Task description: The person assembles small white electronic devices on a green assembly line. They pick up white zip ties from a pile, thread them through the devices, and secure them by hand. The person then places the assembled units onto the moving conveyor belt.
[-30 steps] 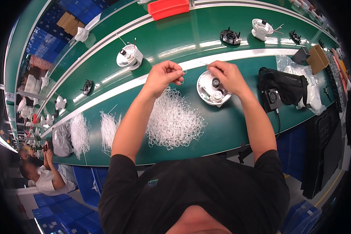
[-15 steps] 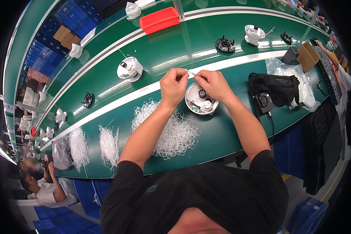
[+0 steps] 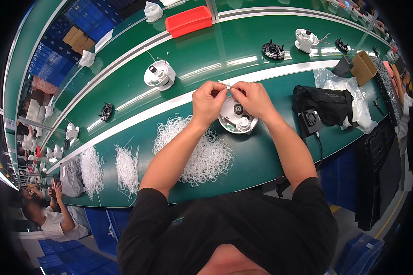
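My left hand (image 3: 209, 101) and my right hand (image 3: 253, 100) meet fingertip to fingertip, both closed in a pinch. Between them is a thin white cable (image 3: 228, 86); its fine detail is too small to make out. Just below the fingers, a round white device housing (image 3: 228, 124) rests on the green bench, its open side up. Inside it sit a black lens-like part (image 3: 238, 109) and small white and green parts. My right hand covers part of its upper rim. Beside my left forearm spreads a heap of looped white ties (image 3: 206, 158).
Straighter white tie bundles (image 3: 127, 169) lie left, near a grey bag (image 3: 71, 176). Beyond a white rail, the green belt carries white devices (image 3: 159, 75) and black round bases (image 3: 273, 51). A black bag (image 3: 323, 104) and small fan box (image 3: 311, 118) lie right. Another person sits far left.
The white devices and black bases on the belt have shifted to the right. My hands have drawn closer together at the fingertips, still pinching the cable. The housing stays in place.
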`<action>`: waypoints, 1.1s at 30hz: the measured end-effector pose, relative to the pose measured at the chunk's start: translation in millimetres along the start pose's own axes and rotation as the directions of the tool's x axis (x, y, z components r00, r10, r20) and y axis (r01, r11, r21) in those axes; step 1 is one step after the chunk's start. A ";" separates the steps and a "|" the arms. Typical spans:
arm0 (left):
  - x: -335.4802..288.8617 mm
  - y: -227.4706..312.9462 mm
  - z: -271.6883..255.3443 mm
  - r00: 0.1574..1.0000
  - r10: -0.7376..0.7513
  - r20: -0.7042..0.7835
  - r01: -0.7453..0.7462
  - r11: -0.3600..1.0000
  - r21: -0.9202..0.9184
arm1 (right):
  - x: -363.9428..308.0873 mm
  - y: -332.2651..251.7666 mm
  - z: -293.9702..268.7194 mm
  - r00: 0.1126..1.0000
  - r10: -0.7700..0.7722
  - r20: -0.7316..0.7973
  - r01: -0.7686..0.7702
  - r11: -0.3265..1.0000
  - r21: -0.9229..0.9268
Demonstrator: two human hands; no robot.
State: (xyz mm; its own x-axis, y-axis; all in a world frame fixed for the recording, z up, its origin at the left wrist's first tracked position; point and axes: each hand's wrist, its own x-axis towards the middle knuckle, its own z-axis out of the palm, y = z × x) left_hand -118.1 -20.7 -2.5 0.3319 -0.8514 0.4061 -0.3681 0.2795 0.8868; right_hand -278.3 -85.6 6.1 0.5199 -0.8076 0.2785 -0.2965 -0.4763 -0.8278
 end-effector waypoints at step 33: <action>-10.5 -8.6 -3.2 0.982 0.024 0.186 -0.085 0.942 0.325 | 2.8 16.1 -16.7 0.958 -0.039 0.283 0.056 0.997 -0.050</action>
State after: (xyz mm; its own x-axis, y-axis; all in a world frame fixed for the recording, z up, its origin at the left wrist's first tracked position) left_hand -115.6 -12.8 -13.7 0.1552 -0.9121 0.3794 -0.6576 0.1912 0.7287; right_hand -295.0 -101.4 1.7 0.7363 -0.6570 0.1618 -0.3068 -0.5373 -0.7856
